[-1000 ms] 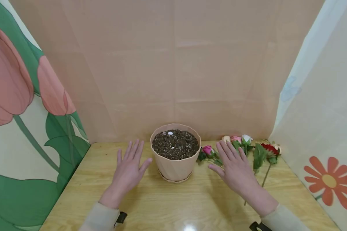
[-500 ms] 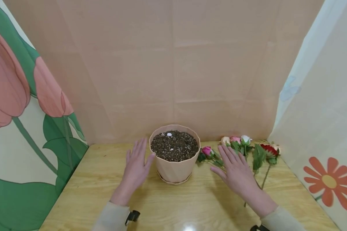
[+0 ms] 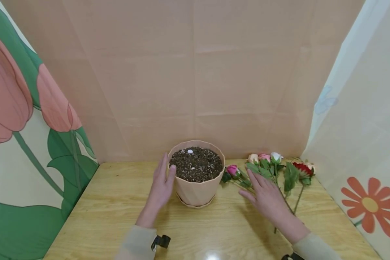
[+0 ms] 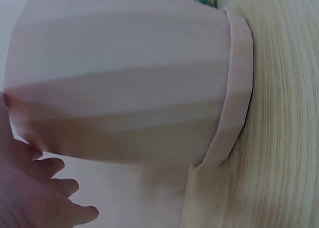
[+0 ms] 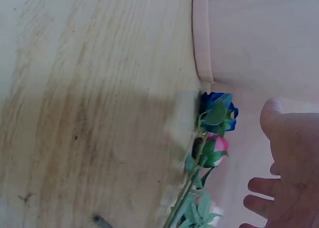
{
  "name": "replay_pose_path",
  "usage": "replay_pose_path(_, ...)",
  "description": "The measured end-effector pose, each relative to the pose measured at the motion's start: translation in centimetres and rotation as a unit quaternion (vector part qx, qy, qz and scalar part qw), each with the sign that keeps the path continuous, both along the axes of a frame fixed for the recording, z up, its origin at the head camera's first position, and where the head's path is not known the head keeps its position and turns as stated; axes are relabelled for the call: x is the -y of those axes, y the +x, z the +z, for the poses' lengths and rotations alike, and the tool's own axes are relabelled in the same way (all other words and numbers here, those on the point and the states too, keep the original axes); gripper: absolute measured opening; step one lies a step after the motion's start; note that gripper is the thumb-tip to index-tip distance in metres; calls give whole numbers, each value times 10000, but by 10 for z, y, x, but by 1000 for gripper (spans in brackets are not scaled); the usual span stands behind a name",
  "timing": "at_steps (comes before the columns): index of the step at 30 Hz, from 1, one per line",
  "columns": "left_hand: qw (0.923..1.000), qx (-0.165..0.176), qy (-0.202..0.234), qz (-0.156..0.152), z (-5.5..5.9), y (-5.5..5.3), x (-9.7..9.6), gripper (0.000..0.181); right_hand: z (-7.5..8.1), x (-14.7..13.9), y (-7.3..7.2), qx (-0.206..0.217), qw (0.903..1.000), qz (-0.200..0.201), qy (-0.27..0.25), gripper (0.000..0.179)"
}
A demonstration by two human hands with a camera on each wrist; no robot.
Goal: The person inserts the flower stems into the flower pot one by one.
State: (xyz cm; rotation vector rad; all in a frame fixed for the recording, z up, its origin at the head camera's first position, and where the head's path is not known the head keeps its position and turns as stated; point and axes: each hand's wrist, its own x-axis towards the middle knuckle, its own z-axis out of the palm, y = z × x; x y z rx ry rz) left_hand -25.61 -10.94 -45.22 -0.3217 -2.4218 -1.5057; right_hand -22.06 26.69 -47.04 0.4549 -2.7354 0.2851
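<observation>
A pale pink flower pot (image 3: 196, 191), filled with dark soil (image 3: 198, 164), stands on its saucer in the middle of the table. My left hand (image 3: 160, 191) is at the pot's left side, close to the rim, with extended fingers. In the left wrist view that hand (image 4: 30, 188) meets the pot's outline at the rim; firm contact is hard to tell. Over the flower stems, my right hand (image 3: 268, 196) hovers with fingers spread and nothing held. Beside it lie a magenta rose (image 3: 232, 169), a white rose (image 3: 276, 157) and a red flower (image 3: 300, 169).
A blue flower (image 5: 219, 111) lies by the pot in the right wrist view. Behind the wooden table (image 3: 110, 216) hangs a plain beige cloth (image 3: 195, 79). Flower-printed sheets border the left and right sides. A white pebble (image 3: 190, 151) sits on the soil.
My left hand has moved right, from beside the pot to its rim, turning its palm toward the pot. My right hand has shifted only slightly, its fingers lower and closer together.
</observation>
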Motion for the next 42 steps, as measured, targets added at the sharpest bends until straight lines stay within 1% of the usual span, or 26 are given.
replay_pose_path(4, 9982, 98, 578, -90, -3, -2, -7, 71, -6, -1, -2, 428, 9988, -234, -58, 89)
replay_pose_path(7, 9941, 290, 1039, -76, -5, -3, -11, 68, -9, -1, -4, 583, 9977, -321, -111, 86)
replay_pose_path(11, 9871, 467, 1529, -22, -8, -4, -14, 66, -11, 0, -5, 560, 9979, -280, -140, 84)
replay_pose_path(14, 9837, 457, 1741, -55, -11, -5, -15, 65, -14, -1, -7, 398, 9989, -189, -149, 82)
replay_pose_path(18, 9820, 330, 1849, -190, -14, -9, -15, 63, -19, -2, -11, 184, 9996, -90, -192, 79)
replay_pose_path(23, 9819, 226, 1857, -313, -17, -12, -14, 62, -26, -4, -17, 199, 9994, 18, -278, 73)
replay_pose_path(27, 9826, 197, 1827, -281, -19, -12, -12, 61, -29, -4, -20, 249, 9990, 108, -365, 69)
replay_pose_path(31, 9837, 211, 1769, -223, -19, -12, -11, 60, -32, -5, -24, 231, 9990, 187, -332, 66)
replay_pose_path(34, 9842, 223, 1740, -235, -20, -13, -10, 60, -35, -6, -27, 176, 9992, 199, -306, 64)
replay_pose_path(42, 9848, 198, 1710, -247, -22, -15, -11, 58, -45, -8, -34, 210, 9992, 88, -332, 60)
